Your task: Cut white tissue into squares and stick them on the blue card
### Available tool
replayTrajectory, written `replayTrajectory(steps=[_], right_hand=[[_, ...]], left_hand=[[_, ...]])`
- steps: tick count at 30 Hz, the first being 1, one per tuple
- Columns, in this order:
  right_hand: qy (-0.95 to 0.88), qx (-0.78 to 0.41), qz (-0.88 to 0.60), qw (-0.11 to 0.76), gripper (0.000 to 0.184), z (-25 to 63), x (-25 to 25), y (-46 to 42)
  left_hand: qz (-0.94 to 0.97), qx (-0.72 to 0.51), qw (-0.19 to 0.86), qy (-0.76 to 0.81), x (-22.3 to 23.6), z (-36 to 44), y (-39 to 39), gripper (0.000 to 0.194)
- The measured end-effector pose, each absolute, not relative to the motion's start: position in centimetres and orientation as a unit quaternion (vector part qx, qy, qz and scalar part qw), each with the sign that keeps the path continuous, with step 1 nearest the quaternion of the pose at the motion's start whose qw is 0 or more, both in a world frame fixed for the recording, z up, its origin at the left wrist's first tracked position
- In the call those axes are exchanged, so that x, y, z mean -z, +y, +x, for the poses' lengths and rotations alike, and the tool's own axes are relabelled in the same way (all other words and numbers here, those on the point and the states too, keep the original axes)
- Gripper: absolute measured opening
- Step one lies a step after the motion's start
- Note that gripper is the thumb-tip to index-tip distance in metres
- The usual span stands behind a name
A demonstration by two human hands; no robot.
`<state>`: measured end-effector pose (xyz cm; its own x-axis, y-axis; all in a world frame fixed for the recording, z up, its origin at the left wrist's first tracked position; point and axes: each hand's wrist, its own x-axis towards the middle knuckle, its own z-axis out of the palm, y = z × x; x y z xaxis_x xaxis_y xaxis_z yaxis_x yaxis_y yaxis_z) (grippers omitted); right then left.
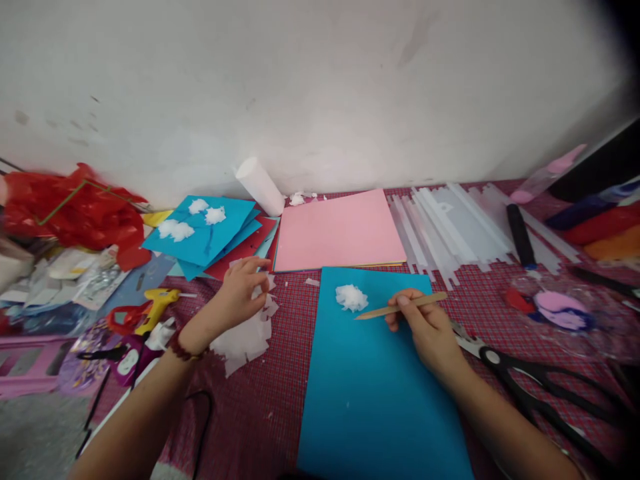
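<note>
A pointed, flat wooden stick (373,313) is gripped in my right hand (425,327), its tip just below a tuft of crumpled white paper (351,298). That tuft sits near the top of a blue sheet of paper (380,387) lying in front of me. My left hand (244,291) hovers to the left of the sheet, fingers loosely bent and apart, with nothing visible in them. Beneath and beside it lie torn pieces of thin white paper (245,343).
Blue cards (200,243) with white tufts are stacked at the back left, beside a white roll (260,187). Pink paper (335,233) lies ahead. Translucent strips (445,227) and large scissors (535,380) are on the right. A yellow glue gun (157,308) lies left.
</note>
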<state>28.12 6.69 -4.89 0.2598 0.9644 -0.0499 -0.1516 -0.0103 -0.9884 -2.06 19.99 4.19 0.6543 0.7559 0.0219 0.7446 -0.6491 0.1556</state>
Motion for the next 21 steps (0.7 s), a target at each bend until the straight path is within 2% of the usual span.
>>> replayTrajectory(steps=[4, 7, 12, 14, 21], right_hand=[[-0.398, -0.466, -0.539, 0.578, 0.025, 27.7, 4.3, 6.6], [-0.407, -0.456, -0.544, 0.575, 0.027, 27.5, 4.0, 6.5], [-0.405, -0.452, -0.552, 0.572, 0.027, 27.5, 4.4, 6.5], [-0.415, -0.456, -0.552, 0.562, 0.025, 27.5, 4.8, 6.6], [-0.436, -0.432, -0.559, 0.557, 0.022, 27.5, 5.2, 6.7]], left_hand=[[0.865, -0.205, 0.219, 0.403, -6.1, 0.3, 18.4, 0.007], [0.815, -0.252, 0.328, 0.407, -6.0, 2.9, 17.1, 0.008], [0.766, -0.204, 0.422, 0.439, -3.6, 5.9, 16.4, 0.005], [0.760, -0.196, 0.446, 0.431, -2.6, 6.2, 16.5, 0.015], [0.809, -0.113, 0.446, 0.366, -1.6, 6.2, 16.9, 0.014]])
